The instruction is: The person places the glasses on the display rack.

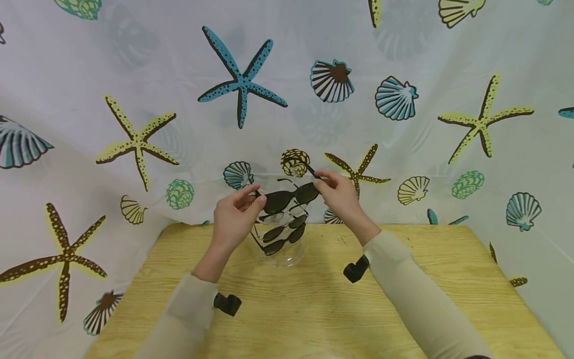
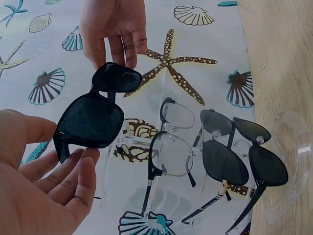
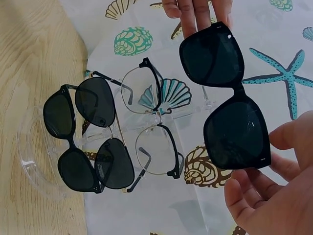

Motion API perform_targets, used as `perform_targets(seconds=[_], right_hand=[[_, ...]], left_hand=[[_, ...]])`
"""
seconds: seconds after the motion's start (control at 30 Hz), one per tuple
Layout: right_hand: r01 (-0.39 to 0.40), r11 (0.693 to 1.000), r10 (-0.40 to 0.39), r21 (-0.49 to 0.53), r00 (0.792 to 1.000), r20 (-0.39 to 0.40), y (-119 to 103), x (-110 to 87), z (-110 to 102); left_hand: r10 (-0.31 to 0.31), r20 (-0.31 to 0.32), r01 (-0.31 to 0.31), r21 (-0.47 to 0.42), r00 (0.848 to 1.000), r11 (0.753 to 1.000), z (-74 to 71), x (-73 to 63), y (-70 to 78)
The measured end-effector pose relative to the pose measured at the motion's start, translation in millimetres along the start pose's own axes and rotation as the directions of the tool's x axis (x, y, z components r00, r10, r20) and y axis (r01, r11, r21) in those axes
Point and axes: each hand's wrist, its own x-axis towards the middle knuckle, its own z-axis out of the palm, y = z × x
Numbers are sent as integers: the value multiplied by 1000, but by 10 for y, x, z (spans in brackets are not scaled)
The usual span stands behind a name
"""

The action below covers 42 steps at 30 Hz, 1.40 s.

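Observation:
Both hands hold one pair of black sunglasses (image 1: 277, 202) at the top of a clear eyeglass display stand (image 1: 287, 261). My left hand (image 1: 235, 217) pinches the left end of the frame near the hinge, between thumb and fingers. The right hand (image 1: 338, 194) grips the other end the same way. Dark lenses face me in the right wrist view, apart from the lower pairs. Below them on the stand hang half-rim glasses with clear lenses (image 3: 154, 152), thin-framed tinted sunglasses (image 3: 115, 164) and, lowest, black-framed sunglasses (image 3: 78, 169).
The stand's round clear base (image 2: 293, 196) rests on a wood-grain table (image 1: 358, 309) near its back edge. A white cloth (image 1: 287, 129) printed with starfish and shells hangs close behind the stand and along both sides. Small black cameras (image 1: 356, 269) sit at the sleeve cuffs.

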Motion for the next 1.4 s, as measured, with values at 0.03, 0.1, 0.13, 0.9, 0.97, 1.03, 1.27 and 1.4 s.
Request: perform_targets(seconds=[0.03,0.1,0.13,0.9,0.97,1.03,1.27,1.4], right_hand=[[2,1000,-2,-2,1000,5,3,11,9],[4,1000,-4,-13,1000,11,4,31,29],[7,1000,-7,-22,1000,14,1,41,38],[4,995,0,-99,999,34,4,209,154],[0,995,4,-104,999,35,7,224,157],[-4,995,8,-104,999,36,11,236,158],[-6,994,11,-109,999,47,56,273,182],[-9,995,14,-98,999,51,65,275,191]], left_hand=[[-1,-2,1,3,1000,1000,1,15,-12],[-3,-10,3,16,1000,1000,-2,40,-32],[-5,-12,5,21,1000,1000,-4,52,-43],[-43,-9,43,38,999,998,-15,188,-156],[-42,-8,42,41,999,998,-17,201,-161],[-45,-3,45,41,999,998,-19,213,-165],[-58,3,58,66,998,996,-25,218,-170],[-53,-2,53,79,999,995,-25,225,-184]])
